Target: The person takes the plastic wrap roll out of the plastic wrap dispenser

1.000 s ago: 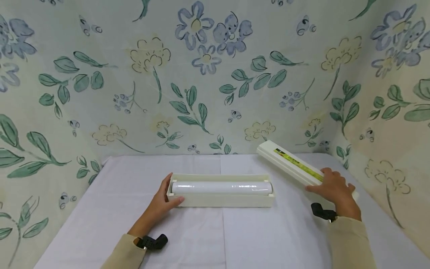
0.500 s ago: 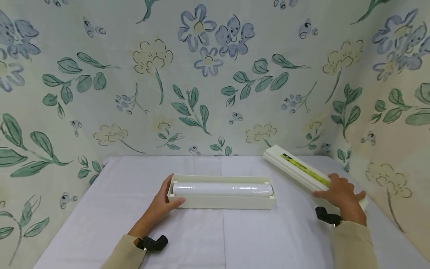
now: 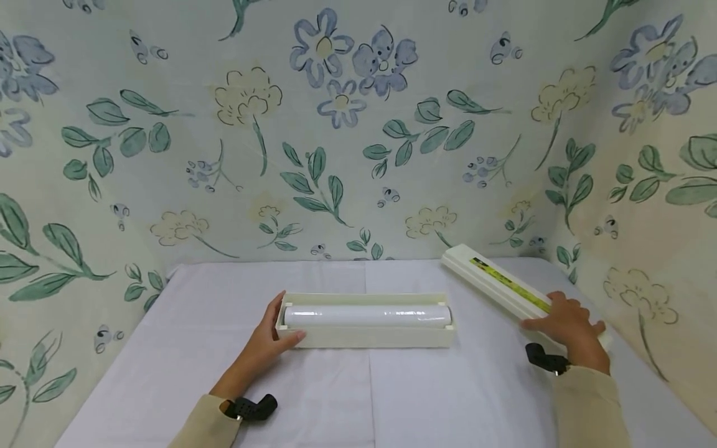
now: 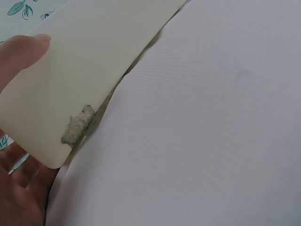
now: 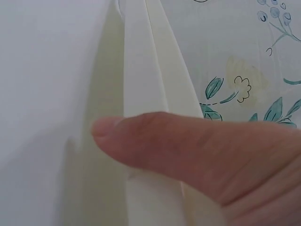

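Note:
An off-white oblong box (image 3: 381,338) stands at mid-table in the head view, open at the top. Inside it lies a shiny white roll (image 3: 366,315) of film. My left hand (image 3: 265,342) grips the box's left end, thumb on the front wall, fingers round the end. In the left wrist view that thumb (image 4: 23,54) presses the wall above a torn grey patch (image 4: 79,126). To the right, my right hand (image 3: 574,326) holds the near end of a long white lid (image 3: 487,283) with a yellow-green label. The right wrist view has the thumb (image 5: 155,139) across the lid's side.
White cloth (image 3: 313,398) with a centre crease covers the table. Behind and at both sides hang flower-printed curtains (image 3: 358,168). The lid slants from back left to front right, near the table's right edge. Each wrist wears a black camera (image 3: 254,407).
Over the second, my right hand has shifted the lid rightward and slightly nearer, holding almost still in the last half second. The left hand and box stay put; the head view drifts slightly.

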Demonstrator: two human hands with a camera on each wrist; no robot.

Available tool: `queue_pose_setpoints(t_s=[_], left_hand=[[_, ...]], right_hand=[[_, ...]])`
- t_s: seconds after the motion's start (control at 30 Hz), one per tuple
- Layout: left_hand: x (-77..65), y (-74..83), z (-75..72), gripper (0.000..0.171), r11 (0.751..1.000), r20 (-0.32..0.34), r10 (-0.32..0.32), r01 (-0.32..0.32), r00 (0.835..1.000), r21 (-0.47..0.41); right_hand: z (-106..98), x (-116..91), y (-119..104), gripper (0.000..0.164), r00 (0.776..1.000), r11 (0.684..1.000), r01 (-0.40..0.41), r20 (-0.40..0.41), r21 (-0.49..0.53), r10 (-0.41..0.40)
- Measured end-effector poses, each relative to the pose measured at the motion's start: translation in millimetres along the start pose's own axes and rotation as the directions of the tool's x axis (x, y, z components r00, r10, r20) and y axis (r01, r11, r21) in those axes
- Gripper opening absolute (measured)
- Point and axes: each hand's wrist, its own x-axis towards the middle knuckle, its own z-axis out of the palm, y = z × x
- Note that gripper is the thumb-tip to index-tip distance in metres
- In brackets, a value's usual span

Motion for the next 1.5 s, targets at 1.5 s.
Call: queue_pose_setpoints(t_s=[1.5], left_hand=[[1.6, 0.7, -2.8, 0.097, 1.000, 0.013, 0.011, -0.011, 1.000, -0.003]], right_hand=[[-0.5, -3.2, 6.7, 0.104, 0.990, 1.000, 0.005, 0.142, 0.015, -0.007]])
